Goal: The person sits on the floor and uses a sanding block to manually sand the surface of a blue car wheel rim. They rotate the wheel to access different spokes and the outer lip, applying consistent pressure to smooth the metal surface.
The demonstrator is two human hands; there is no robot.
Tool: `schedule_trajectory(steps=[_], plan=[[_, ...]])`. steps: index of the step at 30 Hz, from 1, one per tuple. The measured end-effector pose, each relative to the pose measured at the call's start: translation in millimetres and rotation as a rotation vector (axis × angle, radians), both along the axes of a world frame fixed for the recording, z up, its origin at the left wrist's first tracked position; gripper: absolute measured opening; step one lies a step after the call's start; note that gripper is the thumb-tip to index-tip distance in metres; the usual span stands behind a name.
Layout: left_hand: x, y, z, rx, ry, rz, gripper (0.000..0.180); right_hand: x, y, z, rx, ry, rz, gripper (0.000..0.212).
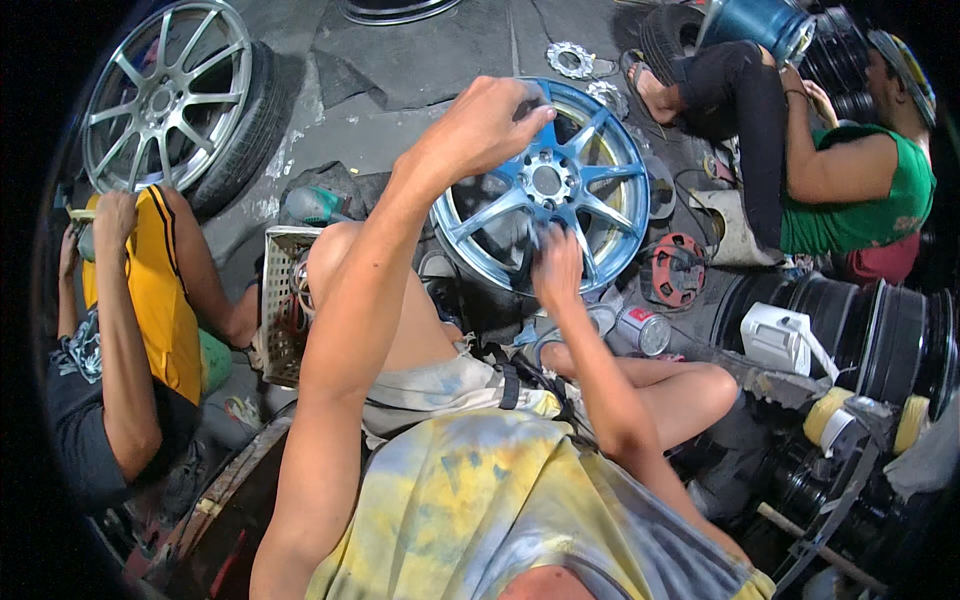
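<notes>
A blue wheel rim [545, 185] stands tilted toward the camera at the upper middle of the frame, resting on the floor just beyond the person's bent knees. The left hand [490, 125] reaches in from the lower left and is closed over the top edge of the rim, fingers curled around its lip. The right hand [556, 268] is lower, pressed against a spoke near the bottom of the rim, fingers bunched; whether it holds a small pad or cloth cannot be told.

Just right of the right hand, a small metal can [645, 330] lies on the floor, and beyond it sits a red and black round tool [678, 268]. A plastic mesh basket [285, 300] stands left of the person's knee.

At the upper left of the frame, a silver wheel with its tyre [170, 100] leans up from the floor, and below it a person in a yellow shirt [150, 290] sits with both arms raised. At the upper right, another person in a green shirt [860, 190] sits on the floor among dark rims. A white plastic jug [780, 338] stands at the right, near stacked black rims [880, 340].
</notes>
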State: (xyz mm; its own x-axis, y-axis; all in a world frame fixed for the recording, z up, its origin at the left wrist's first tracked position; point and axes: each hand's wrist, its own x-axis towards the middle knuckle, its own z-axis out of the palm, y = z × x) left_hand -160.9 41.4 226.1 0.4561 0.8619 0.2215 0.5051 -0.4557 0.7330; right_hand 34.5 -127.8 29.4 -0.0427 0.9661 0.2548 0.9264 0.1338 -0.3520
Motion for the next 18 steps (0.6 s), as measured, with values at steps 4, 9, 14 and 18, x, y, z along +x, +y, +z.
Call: schedule_trajectory(steps=[4, 9, 14, 18], plan=[[-3, 9, 0, 0.069, 0.008, 0.077, 0.037, -2, -18, 8, 0.013, -0.045, -0.005, 0.044], [-8, 7, -9, 0.076, -0.030, 0.020, 0.036, 22, 44, -17, -0.072, -0.070, -0.010, 0.034], [-15, 13, -1, 0.135, -0.005, 0.113, 0.034, 58, 48, 3, -0.093, -0.290, 0.036, 0.029], [-20, 6, 4, 0.066, 0.010, 0.078, 0.035, 33, 38, -15, -0.080, -0.061, 0.108, 0.030]])
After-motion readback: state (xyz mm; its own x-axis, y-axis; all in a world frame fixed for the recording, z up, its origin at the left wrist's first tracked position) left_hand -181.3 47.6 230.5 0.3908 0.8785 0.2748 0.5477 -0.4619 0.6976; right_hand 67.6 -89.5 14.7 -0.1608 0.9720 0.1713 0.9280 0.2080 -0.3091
